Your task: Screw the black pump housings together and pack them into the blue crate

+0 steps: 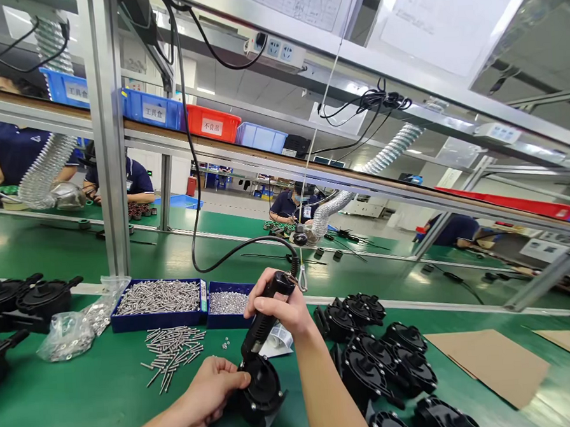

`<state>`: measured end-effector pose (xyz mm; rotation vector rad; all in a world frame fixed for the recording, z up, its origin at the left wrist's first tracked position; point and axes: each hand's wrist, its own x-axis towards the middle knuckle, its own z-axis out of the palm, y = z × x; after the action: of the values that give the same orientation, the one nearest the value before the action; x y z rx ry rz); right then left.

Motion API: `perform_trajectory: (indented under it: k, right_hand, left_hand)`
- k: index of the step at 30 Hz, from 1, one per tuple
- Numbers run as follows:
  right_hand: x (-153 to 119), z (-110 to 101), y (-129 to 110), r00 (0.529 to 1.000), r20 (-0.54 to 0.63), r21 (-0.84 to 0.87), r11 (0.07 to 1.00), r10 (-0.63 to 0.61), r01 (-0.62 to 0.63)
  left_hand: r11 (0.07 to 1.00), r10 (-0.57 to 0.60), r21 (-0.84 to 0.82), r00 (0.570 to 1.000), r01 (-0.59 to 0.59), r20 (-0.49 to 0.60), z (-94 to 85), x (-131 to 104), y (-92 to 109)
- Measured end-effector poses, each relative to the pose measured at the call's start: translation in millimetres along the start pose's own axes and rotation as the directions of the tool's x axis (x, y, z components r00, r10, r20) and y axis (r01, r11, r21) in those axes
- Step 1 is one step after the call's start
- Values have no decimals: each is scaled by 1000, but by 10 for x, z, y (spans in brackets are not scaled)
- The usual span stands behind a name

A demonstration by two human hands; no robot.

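A black electric screwdriver [260, 329], hung from a cord and cable, is gripped in my right hand [283, 306]. Its tip points down at the rim of a round black plastic housing [264, 383] on the green bench. With thumb and fingers, my left hand [218, 389] pinches the left side of that housing and steadies it. Bright screw heads show around the housing's edge. Left of it lies a loose pile of long screws [172, 353], and a few small nuts [225, 343] lie near the screwdriver. The exact contact of the tip is hidden.
Behind stand a blue tray of screws [158, 298] and a blue tray of nuts [227, 302]. Several black housings [364, 368] crowd the right, others [43, 296] the left. Plastic bags [66, 336] and cardboard sheets [493, 362] lie around. An aluminium post [106, 133] rises at left; co-workers sit beyond.
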<state>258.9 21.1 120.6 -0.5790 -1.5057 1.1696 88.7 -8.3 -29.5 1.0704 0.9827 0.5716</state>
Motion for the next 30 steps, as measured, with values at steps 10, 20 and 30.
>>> perform_trajectory:
  k: [10, 20, 30]
  right_hand:
    - [34, 51, 163, 980, 154, 115, 987, -126, 109]
    - [40, 40, 273, 975, 189, 178, 980, -120, 87]
    - [25, 83, 371, 984, 160, 268, 963, -84, 39]
  left_hand:
    - [998, 44, -43, 998, -46, -46, 5, 91, -150]
    - [991, 124, -30, 984, -129, -126, 27, 147, -258]
    - [978, 199, 73, 979, -195, -49, -10, 82, -201]
